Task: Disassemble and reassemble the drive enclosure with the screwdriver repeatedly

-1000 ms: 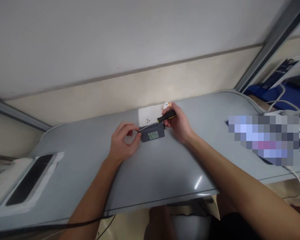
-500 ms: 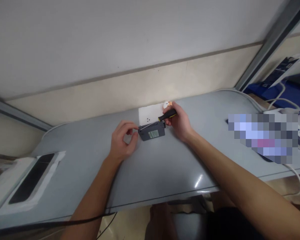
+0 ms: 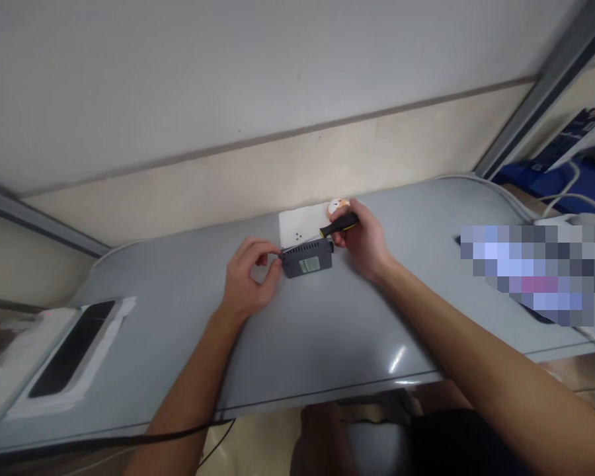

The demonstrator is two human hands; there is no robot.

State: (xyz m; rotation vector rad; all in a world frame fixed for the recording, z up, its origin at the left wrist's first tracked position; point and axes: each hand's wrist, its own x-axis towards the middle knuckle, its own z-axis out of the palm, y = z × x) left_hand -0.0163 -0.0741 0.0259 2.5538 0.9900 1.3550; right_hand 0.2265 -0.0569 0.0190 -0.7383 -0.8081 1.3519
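A small dark grey box (image 3: pixel 306 259) with a green label lies on the grey table (image 3: pixel 327 330) near the wall. My right hand (image 3: pixel 363 243) is closed around a screwdriver (image 3: pixel 338 225) with a black and yellow handle; its thin shaft lies across the top of the box toward the left. My left hand (image 3: pixel 250 281) rests on the table at the box's left end, fingers curled and pinched by the shaft tip. Behind the box lies a white sheet (image 3: pixel 300 226) with a few small dark specks on it. A small white and orange object (image 3: pixel 338 204) sits beside my right hand.
A black phone-like slab on a white pad (image 3: pixel 69 347) lies at the table's left end. White cables (image 3: pixel 565 211) and a blue surface (image 3: pixel 565 182) are at the far right. A black cable (image 3: pixel 129 444) hangs under the table's front edge. A metal frame post (image 3: pixel 540 86) rises at right.
The view has shifted slightly. My left fingers have closed in on the left end of the box and the shaft tip. My right hand keeps its hold on the screwdriver.
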